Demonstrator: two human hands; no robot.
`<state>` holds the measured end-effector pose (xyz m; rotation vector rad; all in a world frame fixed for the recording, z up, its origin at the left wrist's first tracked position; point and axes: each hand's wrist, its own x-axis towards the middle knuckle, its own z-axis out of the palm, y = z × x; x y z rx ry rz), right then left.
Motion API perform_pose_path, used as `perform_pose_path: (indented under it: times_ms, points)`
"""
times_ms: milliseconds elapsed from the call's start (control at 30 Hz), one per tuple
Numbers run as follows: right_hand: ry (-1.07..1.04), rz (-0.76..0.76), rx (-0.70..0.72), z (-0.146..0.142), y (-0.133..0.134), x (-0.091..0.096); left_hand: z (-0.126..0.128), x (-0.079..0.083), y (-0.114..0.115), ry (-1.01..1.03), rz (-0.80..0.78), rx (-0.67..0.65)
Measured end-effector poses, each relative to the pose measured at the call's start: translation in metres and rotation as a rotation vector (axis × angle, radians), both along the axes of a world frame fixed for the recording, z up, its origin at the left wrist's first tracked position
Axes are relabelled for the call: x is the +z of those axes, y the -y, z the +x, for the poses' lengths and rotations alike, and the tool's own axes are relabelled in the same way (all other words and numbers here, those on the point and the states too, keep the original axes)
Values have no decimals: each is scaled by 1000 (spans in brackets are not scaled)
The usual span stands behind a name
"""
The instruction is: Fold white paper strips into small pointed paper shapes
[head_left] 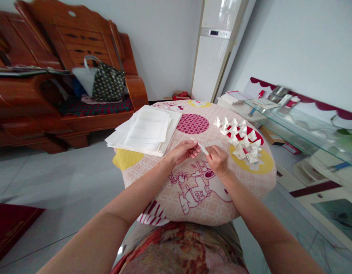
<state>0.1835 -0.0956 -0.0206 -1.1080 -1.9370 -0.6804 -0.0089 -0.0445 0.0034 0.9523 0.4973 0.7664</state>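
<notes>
A small folded white paper strip (pixel 203 148) is held between both of my hands above a round table covered with a pink cartoon-print cloth (pixel 193 190). My left hand (pixel 184 151) pinches its left end with closed fingers. My right hand (pixel 218 160) is closed on its right end. Several finished folded white paper pieces (pixel 241 142) lie in a cluster on the cloth just right of my hands. A stack of white paper sheets (pixel 147 131) rests at the table's far left edge.
A carved wooden bench (pixel 64 76) with a patterned bag (pixel 103 82) stands at the left. A tall white air-conditioner unit (pixel 214 49) is in the corner. A glass shelf (pixel 301 121) with small items runs along the right wall. Grey tiled floor surrounds the table.
</notes>
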Motion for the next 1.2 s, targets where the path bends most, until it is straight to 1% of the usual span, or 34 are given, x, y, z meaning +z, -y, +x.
perform_pose_path:
  times_ms: [200,367,567,700,800,867,933,1000,1067,1133,1200]
  points:
    - [-17,-6,18,0,0,0,-1,-1,-1,22,14,-35]
    - [-24,-20,20,0,0,1,-1,0,-1,17,0,-20]
    - [-48,-51,28,0,0,0,2,1,-1,4,-52,89]
    - [-62,-108,-2,0,1,1,6,-2,0,0,-4,170]
    - [-101,-128,-4,-2,0,1,8,-5,1,-52,135,341]
    - [-148,-138,-2,-4,-1,1,9,-6,1,-141,284,476]
    - [-215,-166,1,-6,-3,2,8,-6,0,-263,445,565]
    - [-311,-218,5,-8,-3,4,7,-5,0,-392,597,604]
    - [-432,-304,6,-10,-3,6,5,-2,1,-496,751,612]
    - [-571,-429,4,-11,-2,9,4,1,1,-563,888,611]
    - [-735,-605,13,-13,-1,11,3,3,1,-613,968,594]
